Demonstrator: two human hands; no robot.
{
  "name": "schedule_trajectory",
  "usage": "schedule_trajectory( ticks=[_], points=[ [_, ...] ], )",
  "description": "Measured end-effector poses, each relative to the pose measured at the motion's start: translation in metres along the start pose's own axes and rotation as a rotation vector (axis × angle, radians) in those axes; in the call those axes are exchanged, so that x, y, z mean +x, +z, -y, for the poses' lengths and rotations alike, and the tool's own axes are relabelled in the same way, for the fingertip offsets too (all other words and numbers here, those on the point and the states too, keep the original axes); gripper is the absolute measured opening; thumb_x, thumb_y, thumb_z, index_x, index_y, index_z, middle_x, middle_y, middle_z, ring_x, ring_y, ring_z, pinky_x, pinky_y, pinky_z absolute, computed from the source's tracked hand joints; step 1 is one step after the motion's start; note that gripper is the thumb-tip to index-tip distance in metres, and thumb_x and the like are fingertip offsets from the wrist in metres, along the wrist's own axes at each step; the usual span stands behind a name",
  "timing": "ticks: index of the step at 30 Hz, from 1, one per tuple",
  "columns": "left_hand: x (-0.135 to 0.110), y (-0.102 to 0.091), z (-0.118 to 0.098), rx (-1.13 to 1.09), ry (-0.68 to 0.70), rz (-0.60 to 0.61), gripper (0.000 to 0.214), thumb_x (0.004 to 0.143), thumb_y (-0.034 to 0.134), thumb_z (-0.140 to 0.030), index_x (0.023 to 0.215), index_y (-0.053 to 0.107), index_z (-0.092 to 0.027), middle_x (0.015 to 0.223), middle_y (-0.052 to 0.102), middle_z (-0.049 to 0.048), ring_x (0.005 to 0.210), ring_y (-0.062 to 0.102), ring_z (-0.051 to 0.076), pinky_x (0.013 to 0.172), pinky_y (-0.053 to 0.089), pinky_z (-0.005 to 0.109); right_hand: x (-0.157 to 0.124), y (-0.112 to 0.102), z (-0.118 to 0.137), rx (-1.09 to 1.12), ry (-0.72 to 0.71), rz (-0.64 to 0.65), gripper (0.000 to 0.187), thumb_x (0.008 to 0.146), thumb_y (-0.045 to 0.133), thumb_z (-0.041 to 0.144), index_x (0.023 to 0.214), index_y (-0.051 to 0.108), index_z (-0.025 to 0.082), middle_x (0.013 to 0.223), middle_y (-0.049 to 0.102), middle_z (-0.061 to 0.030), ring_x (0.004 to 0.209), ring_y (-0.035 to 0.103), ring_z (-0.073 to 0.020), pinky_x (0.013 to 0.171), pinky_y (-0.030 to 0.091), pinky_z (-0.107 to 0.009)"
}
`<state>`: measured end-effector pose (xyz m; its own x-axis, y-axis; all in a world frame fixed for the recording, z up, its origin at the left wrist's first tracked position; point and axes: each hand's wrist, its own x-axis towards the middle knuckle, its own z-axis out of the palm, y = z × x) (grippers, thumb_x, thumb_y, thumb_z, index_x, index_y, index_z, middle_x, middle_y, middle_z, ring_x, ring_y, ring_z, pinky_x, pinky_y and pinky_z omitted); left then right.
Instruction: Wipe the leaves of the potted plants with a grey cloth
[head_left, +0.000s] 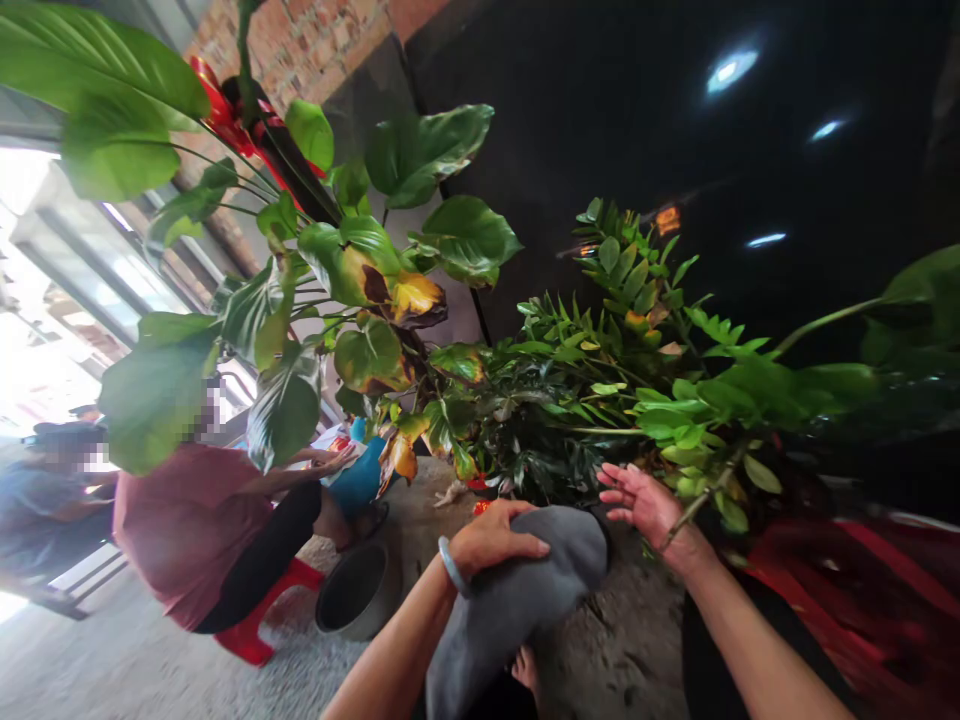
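My left hand, a pale bangle on its wrist, rests palm down on my grey-clad knee, fingers loosely curled over the cloth and holding nothing. My right hand is raised with fingers spread, open, beside a thin stem of the small-leaved green plant. The stem crosses just right of the palm; the fingers are not wrapped round it. A big-leaved plant with yellow-brown patches stands to the left.
A person in a pink top sits on a red stool at the left, handling something blue. A grey metal pot stands on the concrete floor. Another person sits at the far left. A dark glossy wall rises behind.
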<state>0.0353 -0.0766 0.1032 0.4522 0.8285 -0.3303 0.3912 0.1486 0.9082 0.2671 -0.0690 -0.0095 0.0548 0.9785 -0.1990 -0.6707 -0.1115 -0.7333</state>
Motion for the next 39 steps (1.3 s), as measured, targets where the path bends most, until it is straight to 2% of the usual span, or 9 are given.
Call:
schedule_trajectory(
  ticks=[6, 9, 14, 17, 23, 26, 32, 35, 39],
  points=[
    [0.017, -0.014, -0.06, -0.347, 0.363, -0.329, 0.05, 0.056, 0.085, -0.039, 0.098, 0.072, -0.016, 0.085, 0.073, 0.0034, 0.073, 0.063, 0.018, 0.069, 0.049, 0.027, 0.006, -0.009, -0.001, -0.023, -0.015, 0.055, 0.025, 0.074, 0.069, 0.041, 0.087, 0.076, 0.022, 0.099, 0.076, -0.0124, 0.073, 0.07, -0.0244, 0.059, 0.057, -0.035],
    [0.038, -0.011, -0.056, -0.336, 0.375, -0.432, 0.043, 0.058, 0.083, -0.036, 0.094, 0.073, -0.015, 0.081, 0.073, 0.003, 0.072, 0.062, 0.018, 0.068, 0.048, 0.026, 0.006, -0.008, -0.003, -0.009, -0.004, 0.107, 0.026, 0.074, 0.07, 0.04, 0.093, 0.077, 0.024, 0.106, 0.076, -0.0101, 0.079, 0.071, -0.025, 0.061, 0.057, -0.036],
    [0.019, -0.003, -0.007, 0.113, 0.054, -0.048, 0.02, 0.058, 0.079, -0.026, 0.076, 0.077, -0.019, 0.069, 0.072, 0.0012, 0.066, 0.062, 0.02, 0.061, 0.046, 0.027, -0.001, 0.001, -0.003, -0.005, -0.005, -0.009, 0.02, 0.076, 0.067, 0.036, 0.088, 0.076, 0.023, 0.097, 0.077, -0.0093, 0.068, 0.069, -0.0207, 0.05, 0.054, -0.03],
    [-0.004, -0.009, -0.011, 0.143, 0.082, 0.069, 0.028, 0.057, 0.081, -0.026, 0.085, 0.079, -0.021, 0.077, 0.074, 0.0009, 0.071, 0.064, 0.02, 0.066, 0.048, 0.027, -0.003, 0.002, -0.002, -0.008, -0.029, -0.011, 0.021, 0.078, 0.064, 0.037, 0.088, 0.075, 0.022, 0.095, 0.076, -0.0102, 0.067, 0.069, -0.0197, 0.05, 0.054, -0.029],
    [0.006, -0.026, -0.056, -0.329, 0.381, -0.386, 0.052, 0.056, 0.085, -0.039, 0.101, 0.072, -0.016, 0.084, 0.073, 0.0032, 0.072, 0.064, 0.018, 0.067, 0.049, 0.026, 0.003, -0.008, -0.004, -0.034, -0.017, 0.072, 0.025, 0.075, 0.068, 0.04, 0.092, 0.076, 0.023, 0.103, 0.076, -0.011, 0.075, 0.07, -0.0234, 0.057, 0.056, -0.034],
    [0.021, -0.016, -0.032, -0.416, 0.254, -0.419, 0.045, 0.051, 0.087, -0.036, 0.088, 0.072, -0.015, 0.072, 0.071, 0.0019, 0.065, 0.062, 0.017, 0.064, 0.048, 0.027, 0.007, -0.011, -0.003, -0.054, 0.008, 0.095, 0.027, 0.072, 0.071, 0.039, 0.094, 0.076, 0.023, 0.108, 0.075, -0.0115, 0.077, 0.071, -0.025, 0.059, 0.057, -0.036],
    [0.009, 0.022, 0.054, -0.732, -0.319, -0.202, 0.015, 0.057, 0.078, -0.016, 0.07, 0.07, -0.015, 0.064, 0.072, 0.004, 0.061, 0.066, 0.019, 0.071, 0.052, 0.031, -0.001, -0.005, 0.003, -0.064, 0.004, 0.01, 0.022, 0.071, 0.07, 0.036, 0.087, 0.076, 0.024, 0.1, 0.077, -0.0099, 0.069, 0.07, -0.0224, 0.053, 0.056, -0.033],
    [-0.003, 0.03, 0.06, -0.971, -0.406, -0.225, 0.008, 0.063, 0.072, -0.013, 0.07, 0.069, -0.013, 0.063, 0.073, 0.0069, 0.061, 0.069, 0.02, 0.076, 0.054, 0.032, -0.006, -0.002, 0.005, -0.058, -0.014, -0.009, 0.021, 0.069, 0.071, 0.036, 0.087, 0.076, 0.025, 0.096, 0.077, -0.0079, 0.068, 0.069, -0.0208, 0.052, 0.055, -0.031],
    [-0.013, 0.034, 0.043, -1.104, -0.301, -0.312, 0.004, 0.068, 0.068, -0.009, 0.071, 0.069, -0.011, 0.065, 0.074, 0.0077, 0.061, 0.07, 0.019, 0.076, 0.055, 0.03, -0.005, -0.005, 0.006, -0.057, -0.02, -0.004, 0.023, 0.065, 0.074, 0.037, 0.086, 0.076, 0.026, 0.094, 0.077, -0.0061, 0.069, 0.069, -0.0208, 0.053, 0.056, -0.031]
  ],
)
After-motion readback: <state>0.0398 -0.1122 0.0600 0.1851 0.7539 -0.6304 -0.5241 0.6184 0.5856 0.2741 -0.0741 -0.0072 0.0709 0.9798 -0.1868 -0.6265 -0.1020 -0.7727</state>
